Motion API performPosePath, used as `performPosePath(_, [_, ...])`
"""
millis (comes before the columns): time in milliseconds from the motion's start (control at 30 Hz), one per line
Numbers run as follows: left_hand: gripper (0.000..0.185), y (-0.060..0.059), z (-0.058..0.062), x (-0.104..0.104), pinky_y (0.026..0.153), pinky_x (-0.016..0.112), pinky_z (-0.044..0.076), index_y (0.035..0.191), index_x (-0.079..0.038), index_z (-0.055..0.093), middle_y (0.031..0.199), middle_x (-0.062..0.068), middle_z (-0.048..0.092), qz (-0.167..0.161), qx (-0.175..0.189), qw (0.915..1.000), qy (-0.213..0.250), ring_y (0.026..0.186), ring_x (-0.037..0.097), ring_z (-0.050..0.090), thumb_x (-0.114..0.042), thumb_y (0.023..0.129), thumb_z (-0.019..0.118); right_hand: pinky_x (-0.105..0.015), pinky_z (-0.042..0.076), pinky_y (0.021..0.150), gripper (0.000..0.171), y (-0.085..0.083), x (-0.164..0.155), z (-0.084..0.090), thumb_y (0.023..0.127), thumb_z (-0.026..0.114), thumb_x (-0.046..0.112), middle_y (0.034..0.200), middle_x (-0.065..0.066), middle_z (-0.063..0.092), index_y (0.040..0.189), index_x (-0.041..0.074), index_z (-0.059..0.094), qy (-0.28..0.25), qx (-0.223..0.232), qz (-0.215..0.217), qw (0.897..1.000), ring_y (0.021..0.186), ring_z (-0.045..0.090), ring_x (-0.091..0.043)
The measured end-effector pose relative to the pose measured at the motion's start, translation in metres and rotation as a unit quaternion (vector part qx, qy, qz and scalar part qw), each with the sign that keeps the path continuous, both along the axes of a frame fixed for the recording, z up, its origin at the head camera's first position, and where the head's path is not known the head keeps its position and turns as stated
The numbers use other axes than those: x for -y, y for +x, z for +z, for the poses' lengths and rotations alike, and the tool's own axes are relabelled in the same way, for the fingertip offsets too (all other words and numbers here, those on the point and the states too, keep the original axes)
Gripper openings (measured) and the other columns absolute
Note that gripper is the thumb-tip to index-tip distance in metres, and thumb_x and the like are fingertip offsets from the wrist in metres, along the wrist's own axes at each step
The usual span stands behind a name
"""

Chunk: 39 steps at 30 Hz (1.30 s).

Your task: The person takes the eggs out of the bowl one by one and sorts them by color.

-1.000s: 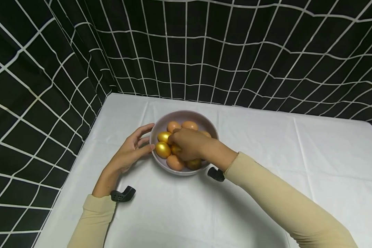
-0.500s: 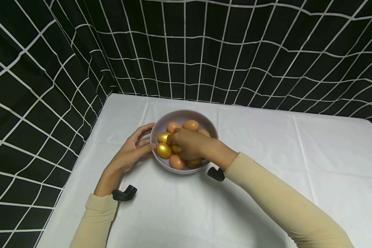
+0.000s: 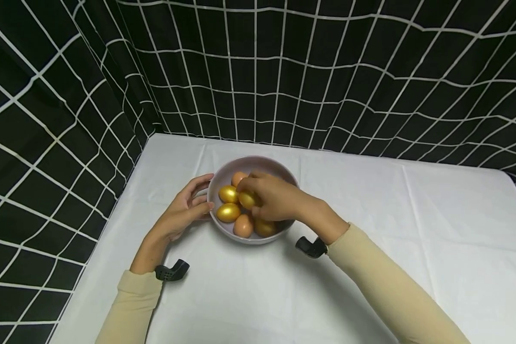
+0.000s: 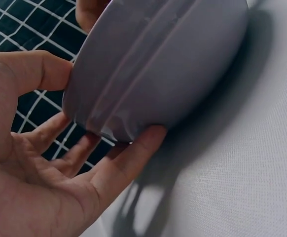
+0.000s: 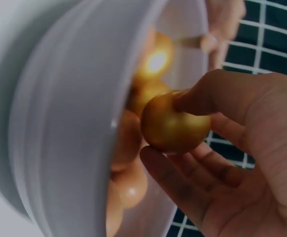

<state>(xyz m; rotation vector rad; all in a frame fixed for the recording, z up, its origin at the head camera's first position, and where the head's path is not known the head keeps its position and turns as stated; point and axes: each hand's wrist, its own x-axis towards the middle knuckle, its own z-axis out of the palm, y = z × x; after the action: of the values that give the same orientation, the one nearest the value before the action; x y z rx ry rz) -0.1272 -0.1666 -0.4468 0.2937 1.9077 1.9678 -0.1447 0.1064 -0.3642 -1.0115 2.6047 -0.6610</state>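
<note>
My right hand (image 3: pixel 277 196) is over a mauve bowl (image 3: pixel 223 229), its thumb and fingers pinching a golden egg (image 3: pixel 247 199). The right wrist view shows this egg (image 5: pixel 170 126) between the fingertips, raised above the others beside it. Two more golden eggs (image 3: pixel 228 213) lie at the bowl's left, and another (image 3: pixel 264 228) sits near its front, partly shaded. Brown eggs lie there too, one at the front (image 3: pixel 243 226) and one at the back (image 3: pixel 238 178). My left hand (image 3: pixel 182 208) touches the bowl's left side, thumb at the rim and extended fingers against the outer wall (image 4: pixel 158 74).
The bowl stands on a white cloth-covered table (image 3: pixel 370 215). A black curtain with a white grid (image 3: pixel 305 76) rises behind and to the left. Each wrist wears a black camera mount, such as the left one (image 3: pixel 172 271).
My right hand has lifted slightly and drawn back to the right, now with a golden egg in its fingers. The left hand stays at the bowl.
</note>
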Motion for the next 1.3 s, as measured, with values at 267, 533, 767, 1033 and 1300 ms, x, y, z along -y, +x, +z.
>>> performPosePath(267, [0.076, 0.001, 0.002, -0.001, 0.088, 0.034, 0.065, 0.165, -0.013, 0.031, 0.167, 0.018, 0.034, 0.010, -0.006, 0.9998, -0.015, 0.143, 0.048, 0.050, 0.002, 0.097, 0.063, -0.049, 0.051, 0.111, 0.047, 0.002, -0.025, 0.004, 0.089, 0.075, 0.012, 0.136, -0.009, 0.064, 0.135, 0.011, 0.066, -0.115, 0.012, -0.062, 0.991, 0.128, 0.060, -0.027])
performPosePath(533, [0.076, 0.001, -0.002, -0.002, 0.091, 0.033, 0.064, 0.165, -0.012, 0.031, 0.168, 0.018, 0.034, 0.006, -0.016, 0.9996, -0.021, 0.146, 0.048, 0.049, 0.001, 0.098, 0.064, -0.045, 0.061, 0.093, 0.049, 0.011, -0.056, 0.002, 0.091, 0.075, 0.003, 0.136, -0.009, 0.064, 0.138, 0.011, 0.064, -0.205, -0.009, -0.128, 0.970, 0.115, 0.063, -0.025])
performPosePath(767, [0.076, 0.000, 0.001, 0.001, 0.090, 0.033, 0.065, 0.165, -0.011, 0.030, 0.168, 0.018, 0.034, -0.001, -0.013, 0.9998, -0.012, 0.146, 0.049, 0.048, 0.001, 0.098, 0.064, -0.025, 0.064, 0.088, 0.048, 0.016, -0.081, -0.010, 0.091, 0.073, -0.005, 0.136, -0.011, 0.065, 0.137, 0.006, 0.063, -0.264, -0.031, -0.192, 0.945, 0.123, 0.064, -0.026])
performPosePath(1033, [0.076, 0.000, 0.002, 0.001, 0.090, 0.033, 0.064, 0.165, -0.012, 0.030, 0.168, 0.018, 0.033, -0.005, -0.011, 0.9998, -0.017, 0.147, 0.048, 0.048, 0.001, 0.099, 0.064, -0.008, 0.056, 0.084, 0.050, 0.017, -0.099, -0.031, 0.091, 0.073, -0.005, 0.138, -0.016, 0.063, 0.139, 0.004, 0.063, -0.262, -0.028, -0.247, 0.933, 0.123, 0.064, -0.032])
performPosePath(1300, [0.076, -0.001, 0.001, 0.001, 0.090, 0.034, 0.065, 0.165, -0.012, 0.030, 0.168, 0.018, 0.034, -0.004, -0.013, 0.9997, -0.022, 0.146, 0.048, 0.048, 0.000, 0.098, 0.064, -0.019, 0.062, 0.084, 0.049, 0.016, -0.111, -0.048, 0.090, 0.072, -0.004, 0.135, -0.018, 0.064, 0.138, 0.001, 0.064, -0.245, -0.040, -0.282, 0.927, 0.121, 0.066, -0.034])
